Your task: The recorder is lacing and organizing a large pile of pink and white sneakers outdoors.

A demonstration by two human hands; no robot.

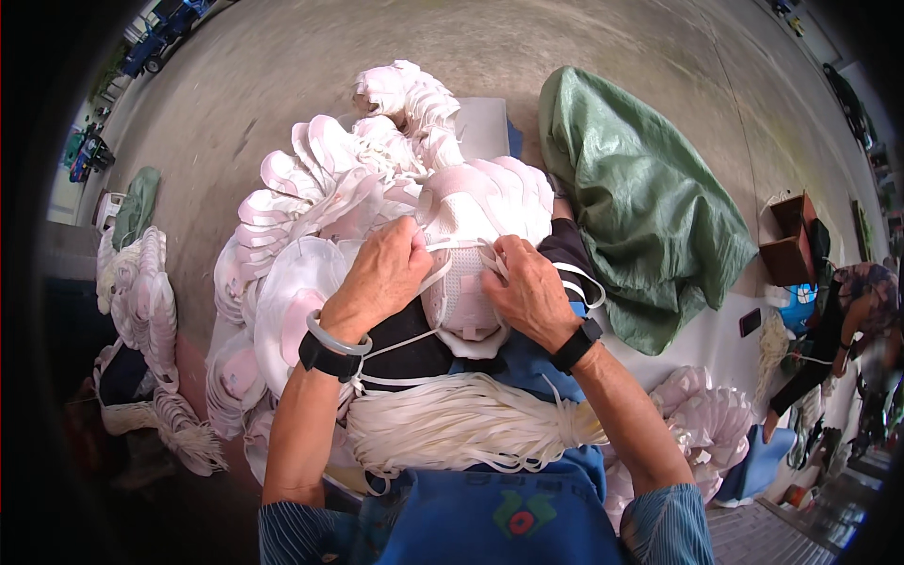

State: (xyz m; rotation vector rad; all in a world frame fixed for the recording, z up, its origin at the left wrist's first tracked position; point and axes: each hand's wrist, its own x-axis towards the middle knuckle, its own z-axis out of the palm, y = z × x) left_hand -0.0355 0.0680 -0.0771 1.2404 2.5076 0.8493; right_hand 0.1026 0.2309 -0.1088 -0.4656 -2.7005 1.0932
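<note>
A white and pale pink shoe upper (465, 290) lies on my lap, its perforated tongue toward me. A white shoelace (456, 245) crosses it and runs through its eyelets. My left hand (384, 271) pinches the lace at the upper's left edge, thumb and forefinger together. On the other side, my right hand (533, 290) has its fingers closed on the lace near the right eyelets, and a loop curls out past it. More nested uppers (499, 193) extend just beyond this one. Across my lap, close to my body, rests a thick bundle of off-white laces (461, 424).
Piles of similar uppers (282, 202) spread to the left and ahead, with another stack (702, 410) at the right. A crumpled green sack (640, 207) lies to the front right. Farther right are a phone (750, 322), a brown box (793, 235) and another person (852, 325).
</note>
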